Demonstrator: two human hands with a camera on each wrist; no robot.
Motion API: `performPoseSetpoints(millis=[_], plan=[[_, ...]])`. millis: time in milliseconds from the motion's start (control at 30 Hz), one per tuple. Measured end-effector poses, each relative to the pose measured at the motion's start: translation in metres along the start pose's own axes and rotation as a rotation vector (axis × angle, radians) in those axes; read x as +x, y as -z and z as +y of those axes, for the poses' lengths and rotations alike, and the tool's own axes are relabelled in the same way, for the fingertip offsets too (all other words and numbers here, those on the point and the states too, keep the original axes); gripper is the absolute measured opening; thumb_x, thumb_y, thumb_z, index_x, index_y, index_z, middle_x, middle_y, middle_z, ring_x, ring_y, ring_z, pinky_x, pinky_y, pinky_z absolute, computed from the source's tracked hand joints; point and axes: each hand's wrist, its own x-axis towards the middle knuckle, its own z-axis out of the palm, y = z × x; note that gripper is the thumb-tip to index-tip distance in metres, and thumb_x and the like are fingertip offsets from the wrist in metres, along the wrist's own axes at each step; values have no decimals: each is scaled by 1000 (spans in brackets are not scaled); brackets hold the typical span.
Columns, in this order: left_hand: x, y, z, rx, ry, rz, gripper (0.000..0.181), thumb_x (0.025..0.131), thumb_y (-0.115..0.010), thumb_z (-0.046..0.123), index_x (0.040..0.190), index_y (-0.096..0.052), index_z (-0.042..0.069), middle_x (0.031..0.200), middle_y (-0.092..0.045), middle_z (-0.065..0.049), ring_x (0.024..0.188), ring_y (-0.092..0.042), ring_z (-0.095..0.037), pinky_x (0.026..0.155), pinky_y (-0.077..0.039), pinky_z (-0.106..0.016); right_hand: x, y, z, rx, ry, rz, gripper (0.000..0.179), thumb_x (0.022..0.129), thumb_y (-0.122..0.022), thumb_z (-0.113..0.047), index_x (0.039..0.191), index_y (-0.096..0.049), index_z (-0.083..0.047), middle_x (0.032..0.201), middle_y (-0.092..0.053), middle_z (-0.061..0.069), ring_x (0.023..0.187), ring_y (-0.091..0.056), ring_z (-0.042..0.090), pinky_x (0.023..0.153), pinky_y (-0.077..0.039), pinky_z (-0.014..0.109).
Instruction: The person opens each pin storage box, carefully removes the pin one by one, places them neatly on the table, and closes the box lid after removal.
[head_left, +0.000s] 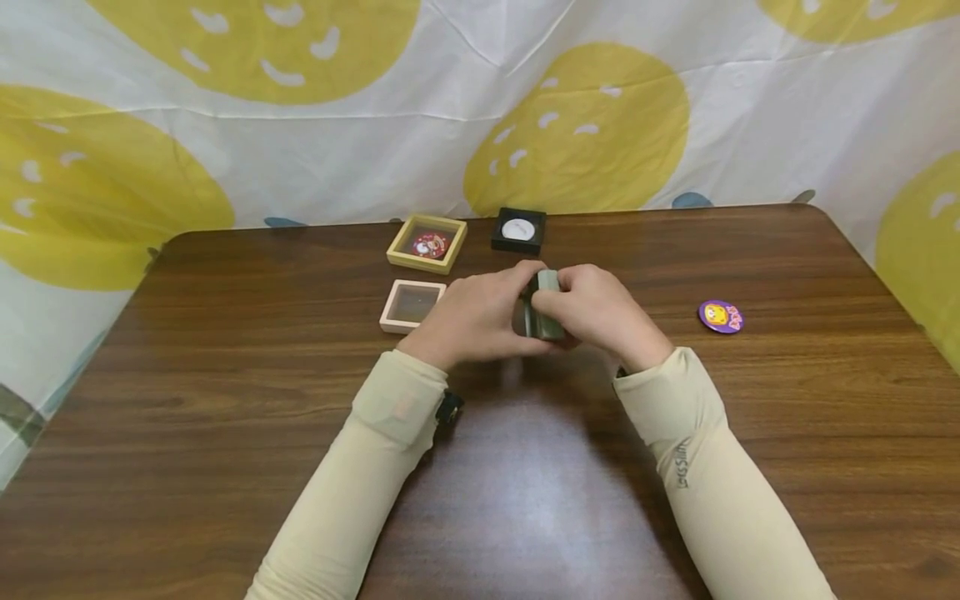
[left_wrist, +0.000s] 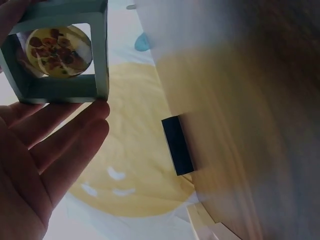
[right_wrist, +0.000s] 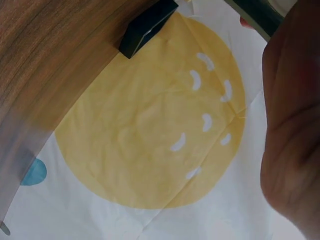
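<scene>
Both hands hold a small green display frame [head_left: 549,281] on edge above the table. The left hand [head_left: 480,318] spans it, its fingertips at the far edge and its thumb at the near edge. With its thumb across one side, the right hand [head_left: 606,315] grips the frame from the right. In the left wrist view a round badge [left_wrist: 59,52] with a flower pattern sits in the middle of the green frame's window. The right wrist view catches only a corner of this frame [right_wrist: 260,17] beside the right hand.
Behind the hands are a yellow frame [head_left: 397,252] with a red round badge and a black frame [head_left: 517,247] with a white disc. A pale pink frame [head_left: 387,317] lies by the left hand. On the right is a purple badge [head_left: 721,317]. A patterned curtain [head_left: 420,158] hangs behind the table.
</scene>
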Motion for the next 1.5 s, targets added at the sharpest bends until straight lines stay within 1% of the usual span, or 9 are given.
performPoseSetpoints(millis=[233,333,533,700,867,1067,1233,1400,1500], plan=[[1,-4,3,25,-4,-16,73,68,-75,58,124,-47,20,90,-68,-1,76,-63,-14,68,-53,-40,-1,2,1,14,-51,-41,17,76,-51,-23,75,-59,-9,66,-60,2,55,-57,15,58,-54,34],[1,-4,4,38,-3,13,75,66,-76,59,123,-48,19,94,-67,0,81,-62,-14,67,-53,-40,-1,2,2,45,-46,-42,16,76,-51,-22,75,-59,-8,66,-59,1,54,-58,15,56,-54,33],[2,-1,5,35,-5,94,79,65,-78,57,127,-48,18,111,-63,0,97,-60,-14,75,-54,-41,-2,6,0,207,-13,-41,18,81,-50,-19,82,-58,-3,66,-58,1,54,-59,15,57,-55,34],[2,0,5,26,-60,119,79,66,-78,56,129,-49,15,118,-60,1,105,-58,-13,82,-53,-37,-3,7,-1,231,-18,-45,19,82,-49,-18,84,-59,-1,64,-58,0,54,-60,13,56,-55,32],[1,1,4,38,-79,134,80,66,-78,56,130,-50,15,119,-59,1,106,-58,-13,83,-52,-36,-2,8,0,282,-14,-75,22,84,-48,-17,89,-59,2,65,-59,1,53,-60,13,56,-55,32],[-1,1,1,53,-76,140,80,66,-79,54,129,-50,14,119,-59,0,105,-59,-15,83,-53,-37,-1,7,1,293,7,-93,26,87,-46,-18,94,-60,3,66,-59,0,54,-58,11,57,-55,30],[-1,2,0,72,-71,137,78,68,-77,54,129,-50,14,117,-60,-2,103,-60,-16,82,-53,-37,0,7,1,291,23,-84,22,87,-43,-16,88,-58,0,58,-54,-2,54,-56,12,57,-54,30],[-1,4,-2,84,-39,95,78,70,-76,53,133,-48,16,117,-61,-1,101,-61,-15,81,-53,-38,1,6,3,272,35,-86,18,87,-41,-13,82,-53,-2,52,-49,-2,53,-55,14,57,-54,31],[0,3,-3,82,-30,67,78,70,-76,54,133,-48,18,116,-62,0,98,-62,-15,77,-54,-38,2,5,3,243,33,-84,17,88,-41,-13,82,-53,-2,55,-50,-1,53,-55,15,56,-54,32]])
